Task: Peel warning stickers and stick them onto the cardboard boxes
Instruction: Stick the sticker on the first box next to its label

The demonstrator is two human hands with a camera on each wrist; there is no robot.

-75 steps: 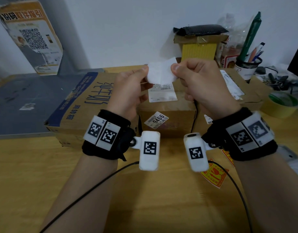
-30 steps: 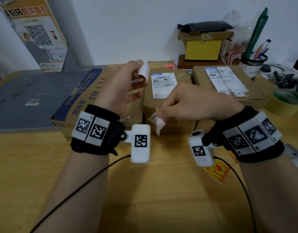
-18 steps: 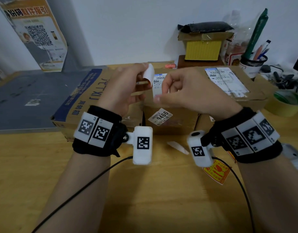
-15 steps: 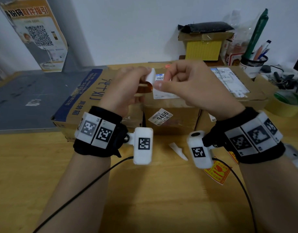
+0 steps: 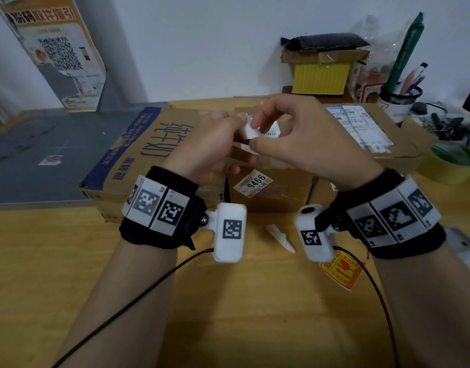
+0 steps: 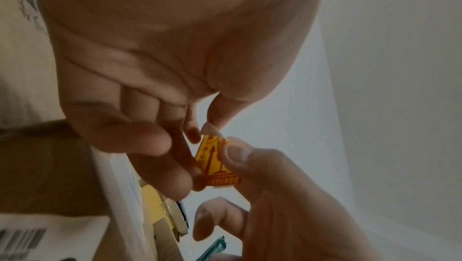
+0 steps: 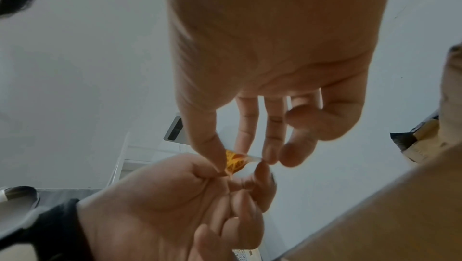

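Both hands hold one small warning sticker [image 5: 248, 132] in the air above the middle cardboard box [image 5: 276, 192]. Its white back faces the head camera; its yellow and red face [image 6: 215, 164] shows in the wrist views. My left hand [image 5: 239, 122] pinches its left edge between thumb and fingers. My right hand [image 5: 256, 135] pinches its right side with thumb and forefinger [image 7: 230, 156]. A big box with blue print [image 5: 138, 155] lies at the left, a labelled box [image 5: 403, 144] at the right. Another warning sticker [image 5: 340, 269] lies on the table under my right wrist.
A peeled white backing strip [image 5: 280, 237] lies on the wooden table [image 5: 228, 314] before the middle box. A tape roll [image 5: 451, 166], a pen holder [image 5: 398, 102] and a yellow box [image 5: 321, 78] stand at the back right. A grey mat [image 5: 42, 155] covers the left.
My right hand pulled a backing strip down and dropped it on the table. It then rose back to the sticker in my left hand and now pinches it too.
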